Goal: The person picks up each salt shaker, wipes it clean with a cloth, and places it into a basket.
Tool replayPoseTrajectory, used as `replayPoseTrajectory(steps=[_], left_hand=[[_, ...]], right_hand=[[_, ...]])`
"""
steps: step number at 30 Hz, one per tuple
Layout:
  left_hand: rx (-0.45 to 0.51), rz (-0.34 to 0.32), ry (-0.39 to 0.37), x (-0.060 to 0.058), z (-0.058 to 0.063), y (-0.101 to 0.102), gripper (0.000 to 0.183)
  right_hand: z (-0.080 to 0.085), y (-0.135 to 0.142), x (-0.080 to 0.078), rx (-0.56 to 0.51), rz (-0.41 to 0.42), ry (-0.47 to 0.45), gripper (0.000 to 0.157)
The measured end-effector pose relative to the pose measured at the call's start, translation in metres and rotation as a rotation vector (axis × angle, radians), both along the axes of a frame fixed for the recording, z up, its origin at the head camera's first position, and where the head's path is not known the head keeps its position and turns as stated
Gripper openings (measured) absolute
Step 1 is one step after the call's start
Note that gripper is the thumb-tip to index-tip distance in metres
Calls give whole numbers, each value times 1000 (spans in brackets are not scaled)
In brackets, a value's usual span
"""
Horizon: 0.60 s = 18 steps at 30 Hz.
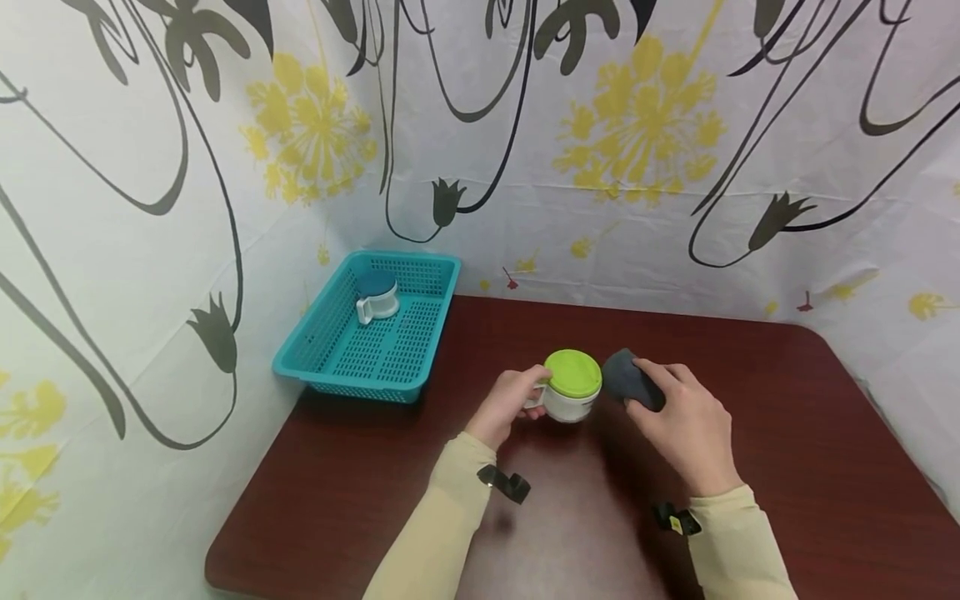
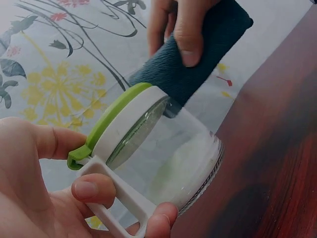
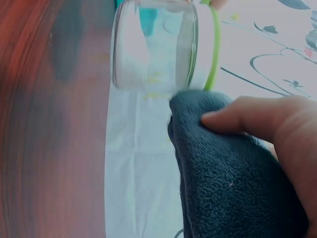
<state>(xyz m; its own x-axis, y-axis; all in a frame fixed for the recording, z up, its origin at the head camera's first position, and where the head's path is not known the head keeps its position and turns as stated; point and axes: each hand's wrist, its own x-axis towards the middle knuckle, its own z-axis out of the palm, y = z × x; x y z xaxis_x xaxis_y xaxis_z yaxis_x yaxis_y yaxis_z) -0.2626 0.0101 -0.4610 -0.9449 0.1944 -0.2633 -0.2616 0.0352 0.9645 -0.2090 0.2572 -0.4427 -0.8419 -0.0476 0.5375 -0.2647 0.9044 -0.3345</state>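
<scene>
The left hand (image 1: pixel 512 404) gripped the green-lidded glass jar (image 1: pixel 572 392) by its white handle (image 2: pixel 130 194) above the table (image 1: pixel 787 433); the right hand (image 1: pixel 690 425) pinched a folded cloth (image 1: pixel 627 379) beside it; the turquoise basket (image 1: pixel 382 360) held a blue-lidded jar (image 1: pixel 378 292)

Room to pass lies between the basket (image 1: pixel 375 360) and left hand (image 1: pixel 512 405) — right of the jar (image 1: pixel 572 386), the cloth (image 1: pixel 627 379) blocks.

At eight o'clock, the left hand (image 2: pixel 42 181) grips a clear cylindrical glass jar (image 2: pixel 185 141) (green plastic lid (image 2: pixel 113 111) toward ten); at one, the right hand (image 2: pixel 188 34) holds folded dark-blue cloth (image 2: pixel 215 47).
</scene>
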Motion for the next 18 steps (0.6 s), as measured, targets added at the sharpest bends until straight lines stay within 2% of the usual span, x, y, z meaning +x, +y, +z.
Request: replayPoseTrajectory(steps=[4, 13, 18], left_hand=[[10, -2, 3, 2, 2, 3, 37], [29, 39, 33, 4, 6, 7, 47], [37, 56, 40, 6, 11, 8, 49]], right_hand=[[1, -7, 3, -13, -35, 28, 59], [-4, -27, 6, 10, -65, 114, 64], [-15, -35, 3, -21, -113, 98, 64]])
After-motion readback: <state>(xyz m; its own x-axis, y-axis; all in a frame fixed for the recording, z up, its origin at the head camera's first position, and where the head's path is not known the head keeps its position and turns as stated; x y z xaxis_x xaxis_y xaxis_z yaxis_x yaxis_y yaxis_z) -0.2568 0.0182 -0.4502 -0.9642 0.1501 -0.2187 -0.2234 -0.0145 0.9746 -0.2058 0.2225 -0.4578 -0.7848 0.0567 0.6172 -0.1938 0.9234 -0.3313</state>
